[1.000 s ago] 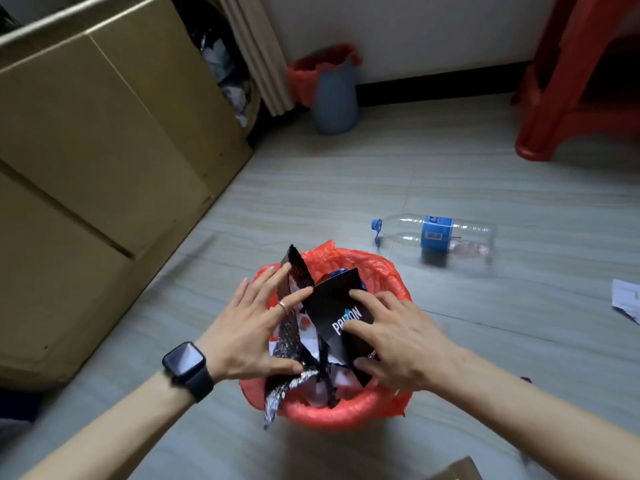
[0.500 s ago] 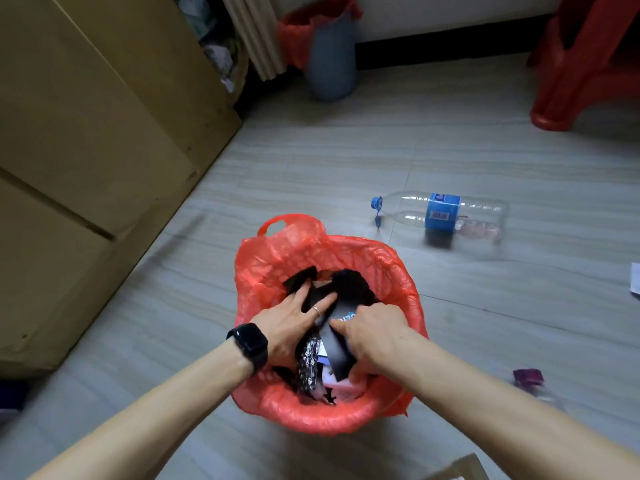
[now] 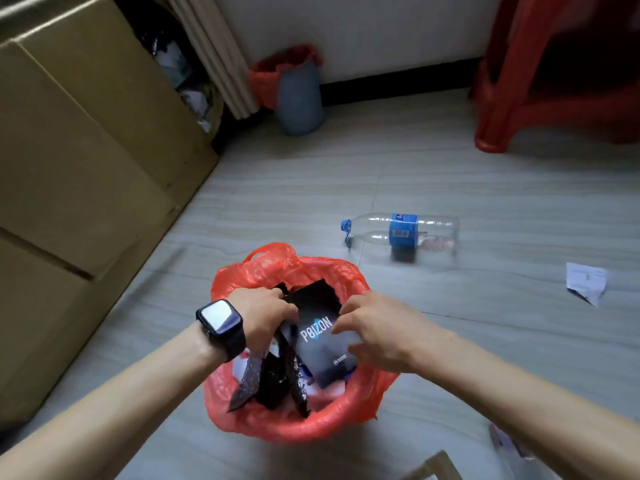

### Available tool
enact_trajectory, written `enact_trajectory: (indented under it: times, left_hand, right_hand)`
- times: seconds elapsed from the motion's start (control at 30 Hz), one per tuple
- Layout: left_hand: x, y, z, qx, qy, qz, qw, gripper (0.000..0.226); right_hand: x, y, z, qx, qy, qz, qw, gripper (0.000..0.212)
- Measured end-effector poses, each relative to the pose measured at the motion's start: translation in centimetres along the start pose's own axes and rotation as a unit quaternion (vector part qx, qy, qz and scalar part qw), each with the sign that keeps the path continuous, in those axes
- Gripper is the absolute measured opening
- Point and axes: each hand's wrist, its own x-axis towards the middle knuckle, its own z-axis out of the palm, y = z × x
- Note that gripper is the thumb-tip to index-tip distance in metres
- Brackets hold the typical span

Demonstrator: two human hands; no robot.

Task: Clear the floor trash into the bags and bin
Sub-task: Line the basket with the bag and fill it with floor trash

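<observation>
The floor [image 3: 450, 174] is far from clear, with a big cardboard box [image 3: 86, 150] along the left and a red stool [image 3: 554, 81] at the back right. Right under me sits the red bag [image 3: 287, 424], stuffed nearly to its rim. A second lined bin [image 3: 298, 95] stands well apart against the far wall. A bottle [image 3: 401, 232] lies on its side just beyond the bag, and a paper scrap [image 3: 585, 282] sits further right. Half a second ago both hands were pushed deep into the bag, squashing the load. Now they have come up to the rim, and the black packet [image 3: 322, 341] has sprung back with them, its label showing again. It stands tilted inside the bag, between the two hands. The left hand [image 3: 263, 317] is curled tight round the top of the foil wrappers [image 3: 273, 379], which hang below it over the near rim. The right hand [image 3: 377, 330] has bent fingers with their tips on the packet's right edge; I cannot tell whether it truly pinches it. I read this as the pressing not having held. The load needs folding or another push before the bottle and paper can go in.
</observation>
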Motion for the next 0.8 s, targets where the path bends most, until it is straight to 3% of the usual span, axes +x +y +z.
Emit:
enact_trajectory:
  times: [0.07, 0.2, 0.33, 0.43, 0.57, 0.8]
  left_hand:
    - [-0.4, 0.6, -2.9, 0.025, 0.029, -0.009, 0.999, 0.038]
    - [2.1, 4.9, -9.0, 0.007, 0.182, -0.02, 0.983, 0.029]
    - [7.3, 13.4, -13.0, -0.091, 0.273, 0.072, 0.955, 0.036]
    - [11.6, 21.1, -14.0, -0.158, 0.248, 0.135, 0.946, 0.04]
    - [16.5, 30.2, -13.7, -0.218, 0.16, 0.184, 0.945, 0.048]
    - [22.8, 40.1, -12.7, -0.214, 0.078, 0.191, 0.955, 0.06]
  right_hand:
    - [-1.7, 1.9, -0.9, 0.031, 0.039, 0.017, 0.999, 0.039]
    - [-6.9, 8.2, -1.2, 0.048, 0.088, 0.123, 0.987, 0.039]
    - [-13.5, 15.0, 0.5, 0.033, 0.057, 0.252, 0.965, 0.044]
    - [-18.6, 19.1, 2.2, 0.041, 0.024, 0.344, 0.938, 0.051]
    - [-25.3, 23.5, 4.2, 0.062, -0.007, 0.449, 0.891, 0.058]
    - [-34.3, 30.1, 8.1, 0.1, -0.026, 0.556, 0.825, 0.068]
